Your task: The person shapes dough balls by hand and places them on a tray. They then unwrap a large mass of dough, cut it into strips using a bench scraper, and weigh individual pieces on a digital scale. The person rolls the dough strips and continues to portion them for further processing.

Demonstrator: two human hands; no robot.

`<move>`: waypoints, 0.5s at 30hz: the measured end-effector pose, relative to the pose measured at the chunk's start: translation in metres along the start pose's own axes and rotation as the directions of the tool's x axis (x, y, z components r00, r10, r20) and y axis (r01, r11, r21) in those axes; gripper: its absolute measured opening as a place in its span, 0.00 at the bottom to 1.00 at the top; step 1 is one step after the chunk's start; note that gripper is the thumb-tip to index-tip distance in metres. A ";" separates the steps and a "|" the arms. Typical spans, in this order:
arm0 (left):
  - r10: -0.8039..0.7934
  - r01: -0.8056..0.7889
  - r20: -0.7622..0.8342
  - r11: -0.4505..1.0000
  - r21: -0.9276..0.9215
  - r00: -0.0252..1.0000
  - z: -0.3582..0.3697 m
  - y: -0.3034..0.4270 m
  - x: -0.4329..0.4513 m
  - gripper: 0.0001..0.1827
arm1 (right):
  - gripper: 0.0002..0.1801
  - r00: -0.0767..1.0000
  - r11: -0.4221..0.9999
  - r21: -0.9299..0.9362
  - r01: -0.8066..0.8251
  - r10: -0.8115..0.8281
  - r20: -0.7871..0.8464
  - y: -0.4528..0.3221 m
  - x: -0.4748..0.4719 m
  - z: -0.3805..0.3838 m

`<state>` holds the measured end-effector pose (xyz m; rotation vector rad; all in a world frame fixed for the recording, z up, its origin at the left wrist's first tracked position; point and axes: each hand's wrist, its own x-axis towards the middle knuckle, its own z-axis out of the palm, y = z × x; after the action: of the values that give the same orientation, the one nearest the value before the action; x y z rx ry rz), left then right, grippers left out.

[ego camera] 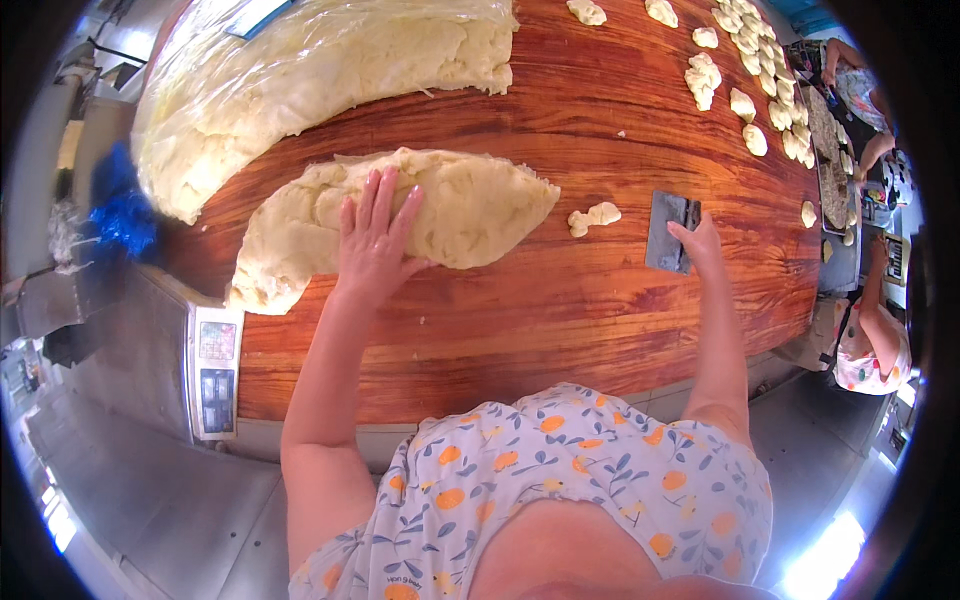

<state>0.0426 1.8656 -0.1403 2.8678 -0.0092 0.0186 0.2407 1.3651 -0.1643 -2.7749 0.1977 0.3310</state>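
Observation:
My left hand (380, 232) lies flat, fingers spread, on a long, thick slab of pale dough (480, 206). The slab rests on a wooden-topped table (525, 322) and curves down towards the left edge. Over to the right, my right hand (699, 238) grips a dough scraper (666, 231) by its back edge, the dark rectangular blade facing left. Between the scraper and the slab's right tip sits a small lumpy piece of dough (595, 218), touching neither.
Behind the slab, a larger dough mass (300, 90) lies partly under clear plastic film. Many cut dough pieces (757, 52) gather at the far right. A digital scale (216, 375) stands at the left edge. Other people (874, 337) are beyond the table's right end, near a tray (829, 165).

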 end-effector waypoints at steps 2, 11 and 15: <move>-0.013 0.014 -0.010 1.000 0.026 1.000 0.002 0.000 0.001 0.55 | 0.36 0.946 0.906 -0.420 0.056 -0.182 -0.267 -0.029 -0.023 0.012; 0.126 -0.122 -0.039 0.990 0.075 0.991 -0.007 0.008 0.028 0.54 | 0.45 0.944 0.191 0.958 -0.212 -0.212 0.252 -0.235 -0.146 0.101; 0.143 -0.137 -0.168 0.989 0.048 0.975 0.007 0.006 0.031 0.49 | 0.45 0.987 0.288 0.951 -0.117 -0.075 0.144 -0.251 -0.118 0.126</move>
<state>0.0742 1.8582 -0.1447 2.8852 -0.1783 0.2955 0.1452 1.6548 -0.1712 -1.4763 0.2742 0.2918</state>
